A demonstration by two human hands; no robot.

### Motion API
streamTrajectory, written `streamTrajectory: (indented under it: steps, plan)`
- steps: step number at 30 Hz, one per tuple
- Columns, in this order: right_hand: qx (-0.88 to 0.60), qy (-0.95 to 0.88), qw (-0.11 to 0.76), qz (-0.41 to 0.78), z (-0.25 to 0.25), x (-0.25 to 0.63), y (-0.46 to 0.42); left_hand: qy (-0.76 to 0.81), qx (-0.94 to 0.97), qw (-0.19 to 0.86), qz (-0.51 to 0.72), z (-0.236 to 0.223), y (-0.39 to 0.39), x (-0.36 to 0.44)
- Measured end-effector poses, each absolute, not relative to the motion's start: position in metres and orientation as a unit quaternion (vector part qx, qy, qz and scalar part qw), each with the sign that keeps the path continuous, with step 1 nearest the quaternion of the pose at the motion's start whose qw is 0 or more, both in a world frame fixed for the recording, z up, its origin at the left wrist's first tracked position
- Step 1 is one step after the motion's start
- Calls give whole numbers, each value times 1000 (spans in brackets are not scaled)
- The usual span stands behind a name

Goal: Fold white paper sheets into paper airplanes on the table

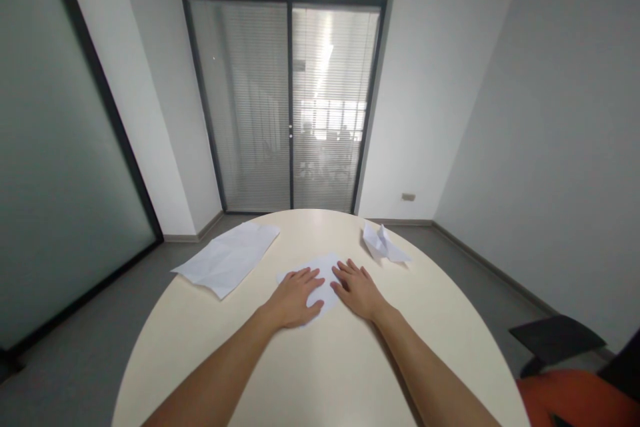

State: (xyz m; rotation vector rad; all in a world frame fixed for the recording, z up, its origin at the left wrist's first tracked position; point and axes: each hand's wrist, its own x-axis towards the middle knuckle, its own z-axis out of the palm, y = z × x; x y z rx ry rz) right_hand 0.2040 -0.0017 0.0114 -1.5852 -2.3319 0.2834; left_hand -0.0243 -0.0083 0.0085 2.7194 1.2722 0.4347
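Both of my hands lie flat on a small white sheet of paper (323, 269) in the middle of a round cream table (320, 360). My left hand (295, 297) presses the sheet's left part, fingers spread and pointing away from me. My right hand (356, 288) rests palm down on its right part, the two hands almost touching. Most of the sheet is hidden under them.
A larger creased white sheet (227, 257) lies at the table's far left edge. A folded paper shape (383, 243) sits at the far right. An orange and black chair (575, 373) stands at the lower right. Glass doors with blinds (290, 107) are beyond the table.
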Motion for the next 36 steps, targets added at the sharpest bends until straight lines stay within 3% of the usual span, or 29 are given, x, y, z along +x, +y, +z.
streamTrajectory:
  steps: [17,36]
  plan:
    - [-344,-907,223,94,20,199,-6,499,851,-9,166,2,1,-26]
    - [-424,-864,246,116,13,206,3,402,887,116,194,17,1,-38]
